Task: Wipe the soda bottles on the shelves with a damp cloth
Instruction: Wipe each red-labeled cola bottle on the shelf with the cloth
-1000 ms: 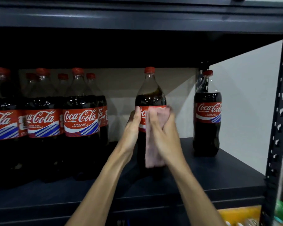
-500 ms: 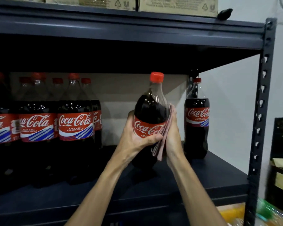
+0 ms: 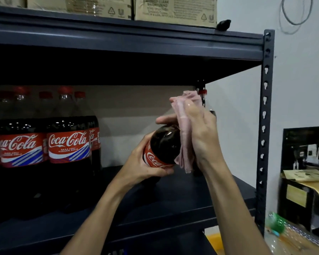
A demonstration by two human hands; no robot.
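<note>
A large cola bottle (image 3: 163, 144) with a red label is tilted toward me above the dark shelf board (image 3: 182, 205). My left hand (image 3: 142, 168) grips its body at the label, thumb across the front. My right hand (image 3: 201, 133) holds a folded pink cloth (image 3: 185, 129) wrapped over the bottle's neck and shoulder; the cap is hidden under cloth and fingers. Several more cola bottles (image 3: 68, 144) stand upright in a row at the left of the same shelf. Another bottle's red cap (image 3: 203, 92) shows just behind my right hand.
The dark metal upright (image 3: 265, 115) bounds the shelf on the right. Cardboard boxes (image 3: 175, 10) sit on the shelf above. Right of the rack stand a dark cabinet (image 3: 302, 162) with papers and some packaged goods (image 3: 287, 234) low down.
The bottle was lifted off the shelf and tipped toward me. My right hand with the cloth slid from the bottle's side up over its neck and cap. The view shifted left.
</note>
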